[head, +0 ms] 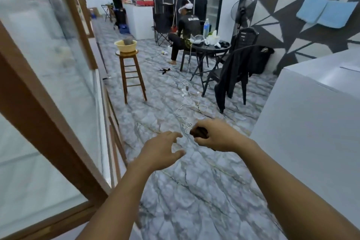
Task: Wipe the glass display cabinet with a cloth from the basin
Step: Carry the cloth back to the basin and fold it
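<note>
We see both bare forearms reaching in from the bottom edge, hands meeting at lower ctr of frame over the marbled grey floor (194,191). The left hand (161,148) is spread wide, fingers apart and relaxed, holding nothing. The right hand (218,138) is curled round a dark cloth (198,132), which pokes out past the fingers toward the left hand; the two hands are near but not touching. The glass display cabinet (48,64) fills the left side of frame, w/ brown wood framing and pale glass panes, close beside the left forearm. The basin (125,46), yellow, sits on a tall wooden stool (132,76) at upper ctr-left, just right of the cabinet and well apart from the hands; we make out a grey lump (127,41) inside it, can't tell what. In the upper ctr bg a seated person (187,29) is at a round black table (214,48). A black chair (233,76) w/ dark clothing draped on it stands right of ctr. White cables (187,107) trail on the floor just above the hands. A white counter (311,113) is at the right edge, blue towels (323,13) on the wall upper right.
</note>
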The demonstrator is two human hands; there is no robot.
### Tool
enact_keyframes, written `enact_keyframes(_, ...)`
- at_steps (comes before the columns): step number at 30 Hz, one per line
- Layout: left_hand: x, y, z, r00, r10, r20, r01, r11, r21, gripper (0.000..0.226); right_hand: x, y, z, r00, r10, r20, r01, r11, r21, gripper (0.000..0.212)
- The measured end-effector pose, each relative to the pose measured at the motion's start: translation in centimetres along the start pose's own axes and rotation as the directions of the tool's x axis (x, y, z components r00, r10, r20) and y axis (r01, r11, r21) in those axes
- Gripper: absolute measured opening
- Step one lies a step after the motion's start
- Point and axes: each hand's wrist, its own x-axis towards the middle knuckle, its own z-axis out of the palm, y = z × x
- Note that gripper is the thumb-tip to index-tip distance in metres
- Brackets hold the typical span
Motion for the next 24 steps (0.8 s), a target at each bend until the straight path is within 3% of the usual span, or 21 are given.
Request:
enact_keyframes(8, 10.6, -0.3, 2.1, 0.998, -0.06, 0.001, 0.06, 0.998, -0.037, 0.058, 7.2, 8.3, 0.5, 0.996, 0.028, 0.082, -0.033, 0.998, 0.056, 0.021)
enact_keyframes(15, 24.5, -4.1, 2.7, 0.989, -0.14, 0.049, 0.142, 0.989, -0.035, 0.058, 20.5, 16.7, -0.2, 0.976, 0.021, 0.218, -0.028, 0.999, 0.033, 0.023)
enact_keyframes(24, 41.7, -10.4, -0.3, 0.931, -0.283, 0.231, 0.29, 0.957, 0.003, 0.067, 38.1, 24.2, -3.4, 0.905, -0.005, 0.426, 0.001, 1.0, 0.011, 0.018)
